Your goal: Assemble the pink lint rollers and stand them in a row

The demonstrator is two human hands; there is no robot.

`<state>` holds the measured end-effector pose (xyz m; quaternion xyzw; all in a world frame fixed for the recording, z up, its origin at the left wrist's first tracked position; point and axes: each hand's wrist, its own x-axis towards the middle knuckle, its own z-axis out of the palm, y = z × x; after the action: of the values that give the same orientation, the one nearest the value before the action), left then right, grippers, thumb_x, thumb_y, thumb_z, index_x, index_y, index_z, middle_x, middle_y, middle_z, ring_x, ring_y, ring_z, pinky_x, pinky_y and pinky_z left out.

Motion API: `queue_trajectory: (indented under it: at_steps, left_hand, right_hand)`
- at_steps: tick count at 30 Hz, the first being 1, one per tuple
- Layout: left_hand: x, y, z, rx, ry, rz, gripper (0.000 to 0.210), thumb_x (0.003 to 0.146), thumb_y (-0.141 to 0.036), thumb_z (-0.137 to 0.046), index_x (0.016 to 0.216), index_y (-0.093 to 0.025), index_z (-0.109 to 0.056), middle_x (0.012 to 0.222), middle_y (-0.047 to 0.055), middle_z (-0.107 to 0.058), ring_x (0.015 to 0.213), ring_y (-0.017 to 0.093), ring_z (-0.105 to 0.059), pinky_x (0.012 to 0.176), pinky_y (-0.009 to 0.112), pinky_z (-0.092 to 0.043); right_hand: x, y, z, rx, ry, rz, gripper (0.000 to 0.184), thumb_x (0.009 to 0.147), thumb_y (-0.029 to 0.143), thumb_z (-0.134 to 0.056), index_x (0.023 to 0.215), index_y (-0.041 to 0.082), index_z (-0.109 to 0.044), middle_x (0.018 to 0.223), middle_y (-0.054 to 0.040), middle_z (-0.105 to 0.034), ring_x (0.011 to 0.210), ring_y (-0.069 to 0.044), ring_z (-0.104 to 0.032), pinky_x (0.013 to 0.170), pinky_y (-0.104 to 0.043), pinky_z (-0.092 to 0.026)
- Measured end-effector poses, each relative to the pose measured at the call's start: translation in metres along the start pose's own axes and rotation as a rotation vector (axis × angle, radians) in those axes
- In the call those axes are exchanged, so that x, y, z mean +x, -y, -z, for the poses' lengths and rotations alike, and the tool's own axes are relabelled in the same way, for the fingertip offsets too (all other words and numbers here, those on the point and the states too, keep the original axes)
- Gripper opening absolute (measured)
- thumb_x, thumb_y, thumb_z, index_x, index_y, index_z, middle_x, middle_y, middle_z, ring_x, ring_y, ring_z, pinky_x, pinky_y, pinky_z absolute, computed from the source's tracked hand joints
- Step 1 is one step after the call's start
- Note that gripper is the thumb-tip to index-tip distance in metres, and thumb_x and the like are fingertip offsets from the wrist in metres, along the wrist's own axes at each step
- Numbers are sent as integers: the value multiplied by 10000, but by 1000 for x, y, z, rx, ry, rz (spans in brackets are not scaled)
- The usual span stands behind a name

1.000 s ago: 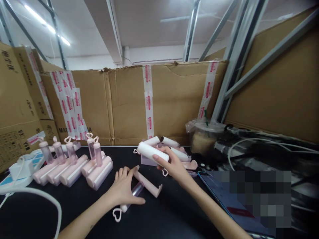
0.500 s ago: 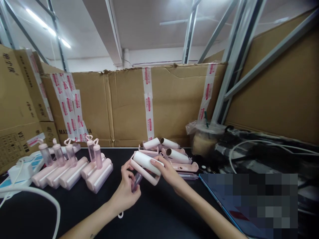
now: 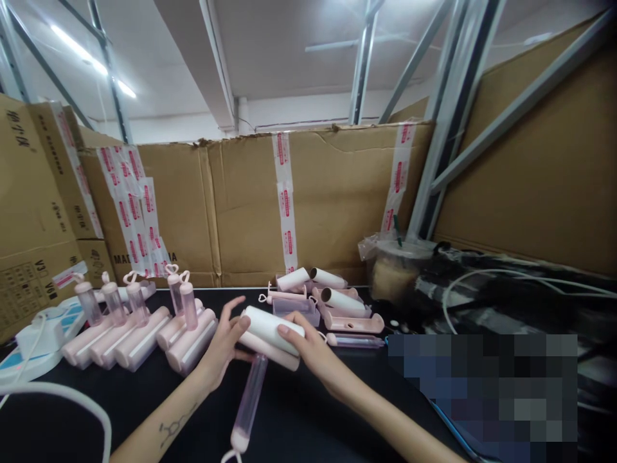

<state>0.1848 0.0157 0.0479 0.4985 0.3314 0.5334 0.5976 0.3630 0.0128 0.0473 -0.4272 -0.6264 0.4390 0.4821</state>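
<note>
Between my hands is a lint roller with a white paper roll (image 3: 270, 329) seated along its pink holder (image 3: 277, 355). Its clear purple handle (image 3: 250, 399) points down toward me and ends in a pink cap with a loop. My left hand (image 3: 225, 347) grips the left end, thumb on top and index finger raised. At the right end, my right hand (image 3: 308, 350) has its thumb on the roll and its other fingers mostly hidden behind. Behind it lie loose white rolls (image 3: 343, 301), pink holders (image 3: 354, 321) and a clear handle (image 3: 357, 341).
Several lint rollers (image 3: 193, 341) with upright handles stand at the left, beside a power strip (image 3: 53, 354) and white cable (image 3: 91, 405). A drink cup (image 3: 398, 273) stands back right, with a blue-edged tablet (image 3: 453, 424) in front. Cardboard (image 3: 250, 206) walls the back.
The white roll has gone from sitting askew to lying along the pink holder. My left hand has shifted from around the handle to the holder's end, and the handle now swings down into view.
</note>
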Motion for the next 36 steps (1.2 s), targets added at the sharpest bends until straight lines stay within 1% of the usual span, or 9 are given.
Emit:
queue_trajectory:
  at_steps: [5,10,14,19,22,25,32,34,36]
  left_hand:
    - [0,-1,1,63,-23,98,356,667,-428,-684,897,-192,-549,736,12,-579,632,167,-588,467,236,-481]
    - [5,1,3,-81,-50,120,349,676,-399,-690,921,-197,-547,767,24,-630,720,195,-622,542,263,-501]
    - [6,3,4,-97,-18,184,364,687,-406,-677,944,-184,-545,809,53,-647,748,217,-632,567,295,-509]
    - [4,1,4,-131,65,233,312,719,-390,-645,925,-183,-536,805,54,-640,790,240,-633,622,338,-512]
    - [4,-1,3,-157,90,261,259,730,-363,-633,896,-200,-521,772,31,-623,781,234,-634,640,347,-508]
    - [5,-2,4,-209,93,325,241,718,-326,-640,877,-208,-504,798,30,-623,767,219,-632,650,343,-504]
    - [7,-1,7,-246,61,397,238,675,-278,-659,813,-198,-482,772,22,-602,679,179,-609,614,317,-501]
    - [7,-2,10,-208,63,342,224,678,-273,-659,789,-198,-480,754,15,-596,687,176,-601,592,295,-496]
    - [8,-5,14,-193,57,268,222,681,-270,-662,808,-194,-497,780,19,-599,722,177,-599,619,300,-500]
  right_hand:
    - [-6,-6,-9,206,117,-96,410,781,624,-447,762,216,-485,668,28,-489,655,-148,-486,630,-268,-408]
    - [7,-16,6,355,237,-153,382,767,574,-531,782,192,-532,734,-5,-548,690,-148,-536,569,-246,-444]
    - [10,-23,6,399,229,-213,430,717,608,-565,756,181,-546,618,23,-501,506,-98,-447,429,-192,-338]
    - [5,-12,0,539,124,-291,404,661,569,-640,757,194,-525,599,42,-504,462,-80,-416,407,-182,-262]
    - [5,-3,2,558,119,-293,414,619,534,-689,670,187,-469,533,69,-420,409,-50,-318,373,-172,-158]
    - [7,2,5,497,132,-269,437,618,538,-681,615,186,-423,502,77,-372,389,-41,-263,369,-181,-118]
    - [6,-6,3,269,115,-193,423,687,595,-576,636,192,-462,508,59,-418,395,-66,-347,362,-183,-209]
    - [9,-10,9,87,113,-112,449,747,616,-485,612,190,-455,492,55,-397,388,-77,-351,349,-187,-245]
    - [13,-11,22,-211,68,81,457,783,586,-456,563,186,-446,501,35,-410,431,-102,-407,385,-212,-342]
